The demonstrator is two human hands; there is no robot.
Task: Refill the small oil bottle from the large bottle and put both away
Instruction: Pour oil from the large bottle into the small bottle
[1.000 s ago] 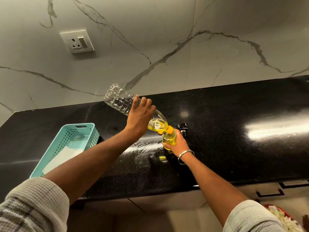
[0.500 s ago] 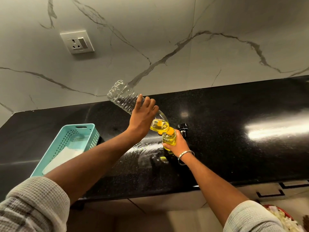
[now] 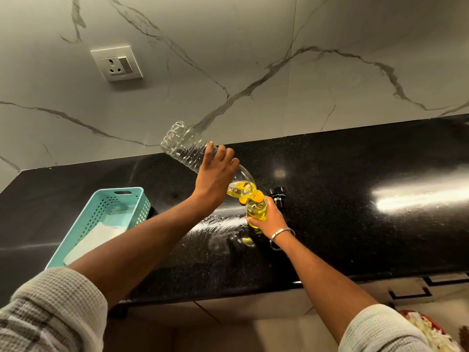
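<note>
My left hand grips the large clear bottle, tilted neck-down to the right with its base raised toward the wall. A little yellow oil sits in its shoulder, and its orange neck meets the mouth of the small oil bottle. My right hand holds the small bottle upright on the black counter; it is nearly full of yellow oil. A black cap stands on the counter just behind the small bottle.
A teal plastic basket with something white inside lies on the counter at the left. A wall socket is on the marble wall. Drawer handles and a red bowl of food show below right.
My left hand has raised the large bottle's base higher, steepening its tilt. Less oil is in its shoulder. The small bottle and my right hand have stayed put.
</note>
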